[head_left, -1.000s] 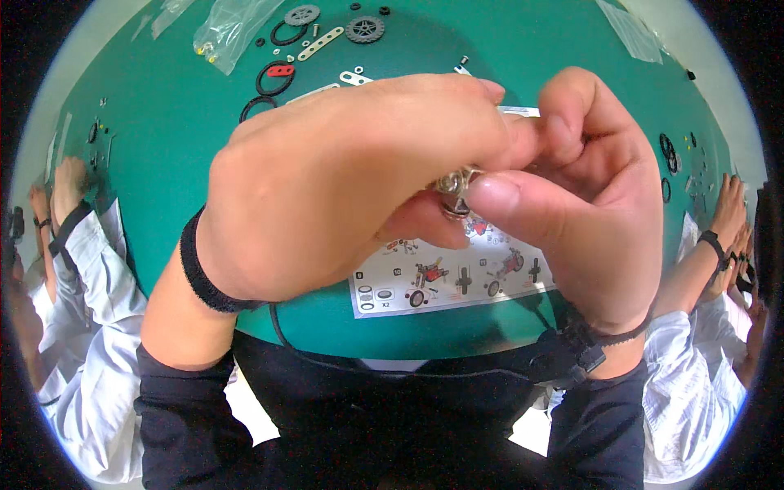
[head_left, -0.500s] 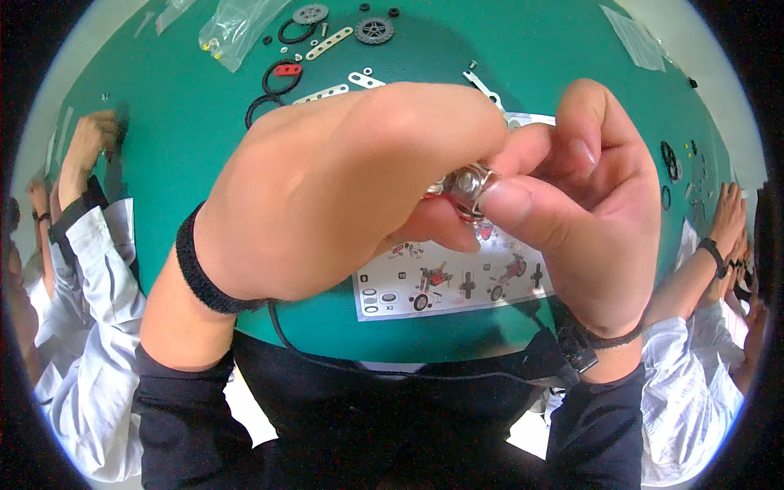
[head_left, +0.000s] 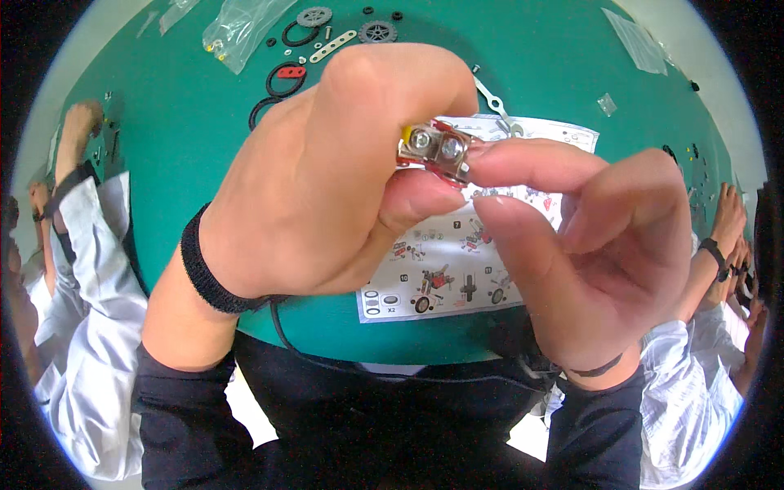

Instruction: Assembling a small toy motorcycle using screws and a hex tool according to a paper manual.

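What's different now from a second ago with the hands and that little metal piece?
Both hands have lifted the small metal bracket higher in view and turned it, so two screw heads now face the camera. The right hand has opened up; only its forefinger and thumb touch the piece. The left hand keeps its grip. The instruction sheet and loose parts on the green table stayed put.

The left hand (head_left: 327, 180) and the right hand (head_left: 596, 253) pinch a small metal bracket (head_left: 434, 151) with two screws, held up close. Under the hands lies an instruction sheet (head_left: 441, 269) on the green table (head_left: 196, 147). Beyond the left hand lie gears (head_left: 314, 16) and black rubber rings (head_left: 278, 90).
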`<state>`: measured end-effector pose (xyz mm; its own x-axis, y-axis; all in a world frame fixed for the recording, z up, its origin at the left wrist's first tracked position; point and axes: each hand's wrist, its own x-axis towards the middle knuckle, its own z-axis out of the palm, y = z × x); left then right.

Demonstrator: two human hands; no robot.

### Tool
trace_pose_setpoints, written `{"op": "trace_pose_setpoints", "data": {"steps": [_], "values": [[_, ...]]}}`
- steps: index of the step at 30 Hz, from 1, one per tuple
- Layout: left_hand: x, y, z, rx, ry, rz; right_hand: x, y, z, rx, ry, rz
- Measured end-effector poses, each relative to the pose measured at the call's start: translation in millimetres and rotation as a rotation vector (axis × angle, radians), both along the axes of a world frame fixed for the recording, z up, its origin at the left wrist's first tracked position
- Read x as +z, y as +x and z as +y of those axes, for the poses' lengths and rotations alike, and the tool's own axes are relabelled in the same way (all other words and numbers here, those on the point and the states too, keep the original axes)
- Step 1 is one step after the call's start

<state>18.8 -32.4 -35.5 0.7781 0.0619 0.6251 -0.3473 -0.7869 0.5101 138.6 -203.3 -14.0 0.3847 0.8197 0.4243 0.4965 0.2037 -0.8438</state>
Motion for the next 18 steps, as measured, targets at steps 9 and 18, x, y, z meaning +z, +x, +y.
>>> {"op": "trace_pose_setpoints", "data": {"steps": [9,18], "values": [[-8.5,0.5,-3.0,0.158,0.209,0.051,-36.7,34.5,5.9,0.121,-0.014,0.713],[-42.1,27.0,8.9,0.111,0.101,-0.293,-14.9,33.5,11.1,0.222,-0.204,0.861]]}}
